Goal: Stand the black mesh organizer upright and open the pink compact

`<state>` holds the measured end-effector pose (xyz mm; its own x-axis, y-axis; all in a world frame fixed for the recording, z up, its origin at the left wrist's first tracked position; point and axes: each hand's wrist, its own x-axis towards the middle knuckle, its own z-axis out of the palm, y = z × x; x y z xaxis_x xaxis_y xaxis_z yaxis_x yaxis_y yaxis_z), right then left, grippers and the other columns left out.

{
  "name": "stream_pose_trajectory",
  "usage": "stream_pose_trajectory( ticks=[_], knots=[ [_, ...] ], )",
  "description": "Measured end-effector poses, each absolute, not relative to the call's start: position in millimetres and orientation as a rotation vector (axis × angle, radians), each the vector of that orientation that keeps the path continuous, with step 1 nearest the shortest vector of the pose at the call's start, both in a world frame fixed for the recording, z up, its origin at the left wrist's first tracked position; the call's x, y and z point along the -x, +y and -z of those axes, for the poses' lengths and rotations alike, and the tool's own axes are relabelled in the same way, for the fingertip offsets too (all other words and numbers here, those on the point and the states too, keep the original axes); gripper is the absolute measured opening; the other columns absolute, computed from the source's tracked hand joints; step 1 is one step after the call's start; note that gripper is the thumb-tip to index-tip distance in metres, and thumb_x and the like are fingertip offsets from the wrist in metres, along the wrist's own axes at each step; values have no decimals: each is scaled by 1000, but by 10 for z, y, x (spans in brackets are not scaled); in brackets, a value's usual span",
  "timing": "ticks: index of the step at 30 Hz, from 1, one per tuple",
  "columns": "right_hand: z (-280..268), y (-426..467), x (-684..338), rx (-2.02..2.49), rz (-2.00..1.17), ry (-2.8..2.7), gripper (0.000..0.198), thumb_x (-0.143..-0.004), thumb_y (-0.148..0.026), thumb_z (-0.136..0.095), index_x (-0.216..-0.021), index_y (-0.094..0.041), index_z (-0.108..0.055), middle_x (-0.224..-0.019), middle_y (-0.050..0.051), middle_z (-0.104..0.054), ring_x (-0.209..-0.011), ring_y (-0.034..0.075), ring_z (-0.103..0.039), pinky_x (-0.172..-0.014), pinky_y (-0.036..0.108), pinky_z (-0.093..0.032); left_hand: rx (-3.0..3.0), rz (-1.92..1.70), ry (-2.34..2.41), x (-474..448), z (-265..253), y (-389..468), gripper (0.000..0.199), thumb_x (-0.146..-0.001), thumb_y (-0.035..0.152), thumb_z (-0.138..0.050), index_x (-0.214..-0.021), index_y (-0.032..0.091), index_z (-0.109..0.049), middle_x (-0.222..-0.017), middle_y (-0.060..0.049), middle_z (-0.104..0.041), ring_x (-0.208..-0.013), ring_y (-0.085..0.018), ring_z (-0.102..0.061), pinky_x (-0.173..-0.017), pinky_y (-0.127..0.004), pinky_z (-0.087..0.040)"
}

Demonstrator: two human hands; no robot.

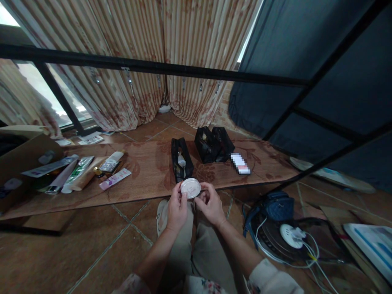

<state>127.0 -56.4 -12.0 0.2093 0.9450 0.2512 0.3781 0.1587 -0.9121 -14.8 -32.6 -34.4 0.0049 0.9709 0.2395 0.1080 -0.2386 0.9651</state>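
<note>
The left hand point(177, 209) pinches a pale disc point(190, 188) between thumb and fingers; the right hand point(213, 207) curls, partly open, at its opposite edge (whether gripping, I cannot tell).

No text can be read; marks on the round white container point(190, 188) are too faint.

In front of me, the desk point(150, 171) carries three black bags point(206, 152), a phone point(241, 164), tubes point(87, 173) and probably a small bottle point(99, 173).
</note>
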Motion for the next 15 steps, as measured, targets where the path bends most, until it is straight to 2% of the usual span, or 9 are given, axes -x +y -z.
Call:
stream_pose_trajectory(
  ticks=[5, 10, 15],
  knots=[
    [166, -550, -1258, 1353, -602, -1083, 48, -76, -28, -65, -120, -23, -46, -104, 4, -61, -65, 11, -57, -60, 26, -48, -1459, -1302, 1122, 155, 367, -326, 44, -94, 36, -49, -134, 20, -46, -125, -12, -64, -110, -21, -63, -94, -35, -50],
    [186, -568, -1273, 1420, -672, -1309, 41, -73, -27, -67, -112, -23, -54, -71, -5, -58, -57, 12, -53, -57, 25, -45, -1412, -1322, 1127, 153, 389, -306, 45, -94, 36, -48, -135, 18, -45, -130, -13, -61, -116, -22, -60, -97, -36, -48],
    [134, -575, -1261, 1420, -606, -1225, 41, -77, -28, -62, -116, -22, -51, -73, -4, -58, -58, 13, -52, -57, 25, -45, -1431, -1305, 1102, 156, 406, -299, 44, -94, 37, -49, -135, 20, -46, -129, -12, -62, -114, -22, -62, -98, -36, -48]
  ],
)
